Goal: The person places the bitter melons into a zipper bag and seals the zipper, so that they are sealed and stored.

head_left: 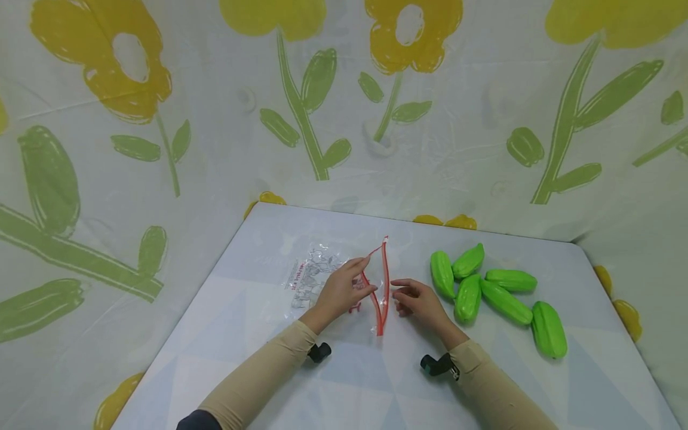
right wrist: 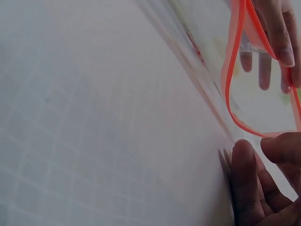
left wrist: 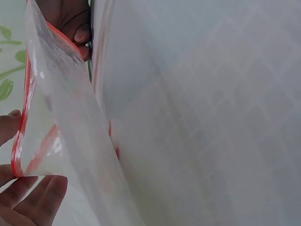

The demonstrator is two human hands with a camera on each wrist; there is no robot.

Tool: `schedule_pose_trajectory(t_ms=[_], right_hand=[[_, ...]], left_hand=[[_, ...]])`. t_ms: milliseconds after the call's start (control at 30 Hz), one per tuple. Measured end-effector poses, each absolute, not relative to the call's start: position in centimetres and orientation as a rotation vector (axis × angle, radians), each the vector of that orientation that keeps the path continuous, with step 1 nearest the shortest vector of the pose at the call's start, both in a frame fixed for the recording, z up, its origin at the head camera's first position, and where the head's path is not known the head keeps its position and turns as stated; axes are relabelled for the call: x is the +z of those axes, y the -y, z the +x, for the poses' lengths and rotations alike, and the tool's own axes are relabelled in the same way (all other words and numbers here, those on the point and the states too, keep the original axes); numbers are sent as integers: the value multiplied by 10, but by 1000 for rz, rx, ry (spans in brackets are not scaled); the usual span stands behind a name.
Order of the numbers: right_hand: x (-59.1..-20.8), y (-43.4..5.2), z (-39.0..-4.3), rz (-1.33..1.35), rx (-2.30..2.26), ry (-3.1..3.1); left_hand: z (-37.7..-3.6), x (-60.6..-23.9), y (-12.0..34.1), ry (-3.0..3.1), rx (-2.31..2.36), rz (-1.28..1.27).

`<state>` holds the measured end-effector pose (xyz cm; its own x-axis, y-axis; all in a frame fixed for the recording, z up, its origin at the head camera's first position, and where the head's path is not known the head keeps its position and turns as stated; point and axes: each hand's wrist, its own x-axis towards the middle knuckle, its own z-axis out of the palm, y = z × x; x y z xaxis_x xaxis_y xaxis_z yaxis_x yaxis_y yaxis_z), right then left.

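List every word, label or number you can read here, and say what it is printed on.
Clear zip bag: red lettering and grey line drawings are printed on it, too small and blurred to read.
Green toy gourds: no text.
Flowered cloth backdrop: no text, only flowers.

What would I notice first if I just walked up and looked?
Probably the clear plastic bag in the middle of the table, its red zip mouth pulled open between the left hand and right hand. Next, the pile of bright green toy vegetables just right of the hands, and the big yellow flowers on the cloth behind.
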<state>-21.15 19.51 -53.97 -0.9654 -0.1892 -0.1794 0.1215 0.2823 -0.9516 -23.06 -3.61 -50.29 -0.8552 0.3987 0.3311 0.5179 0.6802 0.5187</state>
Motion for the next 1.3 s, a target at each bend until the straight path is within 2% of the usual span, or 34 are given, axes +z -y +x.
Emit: schedule_pose_trajectory(t_ms=[467, 633, 833, 1300], right_hand=[[-537, -199, -207, -76, -1749, -2298], [-522, -201, -200, -95, -1753, -2289], [-532, -207, -200, -73, -1766, -2344], [-522, -223, -193, -65, -1705, -2435]], left_hand=[[-230, -505, 35, 2723, -946, -734], [-231, -506, 35, 2744, -953, -719], [-232, -507, 35, 2737, -953, -726], [-230, -508, 33, 2764, -953, -734]])
